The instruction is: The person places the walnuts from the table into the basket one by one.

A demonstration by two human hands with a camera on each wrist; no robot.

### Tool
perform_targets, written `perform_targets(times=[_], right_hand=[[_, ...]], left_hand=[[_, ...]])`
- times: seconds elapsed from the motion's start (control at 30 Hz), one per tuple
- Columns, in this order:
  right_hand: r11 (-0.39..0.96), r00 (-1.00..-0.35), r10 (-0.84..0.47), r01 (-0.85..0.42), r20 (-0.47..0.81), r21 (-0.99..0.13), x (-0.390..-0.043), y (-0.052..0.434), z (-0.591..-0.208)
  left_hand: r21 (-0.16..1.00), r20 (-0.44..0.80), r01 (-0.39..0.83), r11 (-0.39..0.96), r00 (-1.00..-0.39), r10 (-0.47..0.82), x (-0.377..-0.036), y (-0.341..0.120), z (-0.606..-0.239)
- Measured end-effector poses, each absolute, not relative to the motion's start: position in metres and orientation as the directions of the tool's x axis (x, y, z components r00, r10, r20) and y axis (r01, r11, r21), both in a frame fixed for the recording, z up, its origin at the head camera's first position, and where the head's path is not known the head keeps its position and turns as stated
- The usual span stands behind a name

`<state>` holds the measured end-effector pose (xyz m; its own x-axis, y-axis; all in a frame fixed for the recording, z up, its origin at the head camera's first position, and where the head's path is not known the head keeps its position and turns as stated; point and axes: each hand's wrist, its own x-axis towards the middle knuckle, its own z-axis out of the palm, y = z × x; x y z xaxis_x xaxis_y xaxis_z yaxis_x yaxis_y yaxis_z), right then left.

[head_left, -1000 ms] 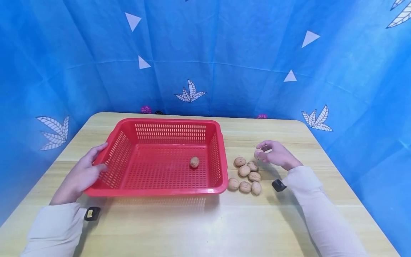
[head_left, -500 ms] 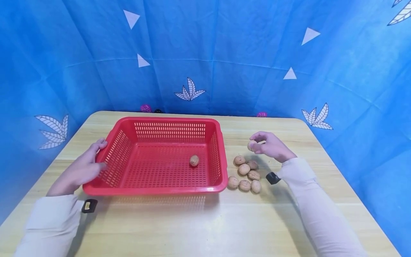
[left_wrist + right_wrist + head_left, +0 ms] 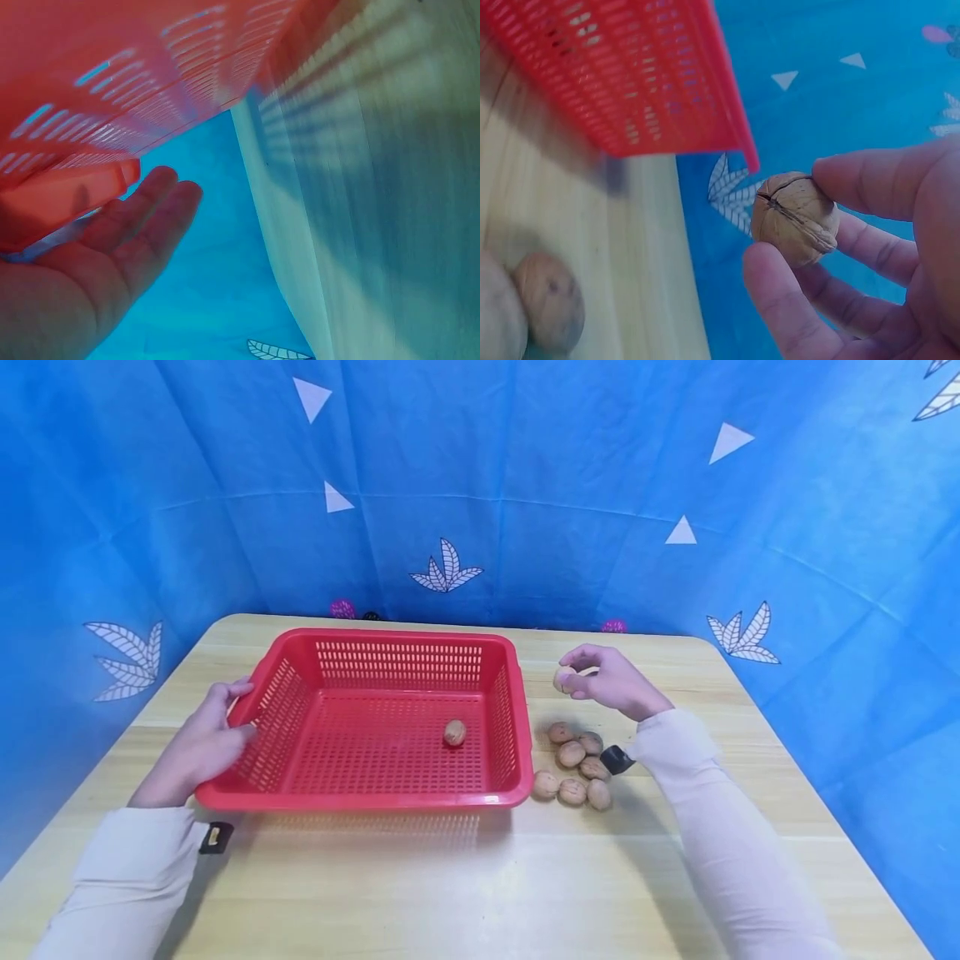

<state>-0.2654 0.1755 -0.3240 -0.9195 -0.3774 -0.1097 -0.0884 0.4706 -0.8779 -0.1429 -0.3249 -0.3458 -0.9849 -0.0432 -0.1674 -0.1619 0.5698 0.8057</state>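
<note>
A red plastic basket point(image 3: 390, 802) with slotted walls stands on the table, one walnut point(image 3: 454, 732) on its floor. My left hand point(image 3: 197, 747) holds the basket's left rim. In the left wrist view, two of its fingers point(image 3: 161, 221) stretch out beside the basket's outer wall. Between thumb and fingertips, my right hand point(image 3: 611, 681) pinches another walnut point(image 3: 795, 219), whose seam shows in the right wrist view. That walnut is raised above the table, to the right of the basket and apart from it. Several walnuts point(image 3: 572, 754) lie loosely grouped nearer the front, beside the basket's right wall.
The light wooden table point(image 3: 420, 893) has rounded far corners. Blue cloth point(image 3: 570, 468) printed with leaves and white triangles hangs behind it and at both sides. Dark wrist cameras point(image 3: 617, 760) sit at both cuffs; the right one is just beside the loose walnuts.
My right hand has moved left and away from me, rising from the pile toward the basket with the pinched walnut. My left hand stays at the basket's rim; the basket has barely shifted.
</note>
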Motion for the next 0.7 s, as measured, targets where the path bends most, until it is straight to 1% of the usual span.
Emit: perform_targets(times=[0.17, 0.33, 0.53, 0.7], right_hand=[[0.447, -0.915, -0.393, -0.103, -0.092, -0.889, -0.265, 0.159, -0.316], [0.422, -0.909, -0.408, -0.111, -0.08, -0.9, -0.269, 0.143, -0.314], [0.423, -0.906, -0.416, -0.122, -0.073, -0.898, -0.271, 0.128, -0.313], [0.45, -0.903, -0.424, -0.145, -0.068, -0.881, -0.27, 0.116, -0.309]], left_hand=[[0.798, -0.175, -0.171, 0.578, -0.983, -0.05, -0.143, -0.324, -0.346], [0.783, -0.184, -0.159, 0.602, -0.983, -0.02, -0.143, -0.324, -0.345], [0.705, -0.085, -0.047, 0.708, -0.996, 0.018, -0.145, -0.324, -0.345], [0.682, -0.043, -0.016, 0.731, -0.999, 0.018, -0.146, -0.323, -0.345]])
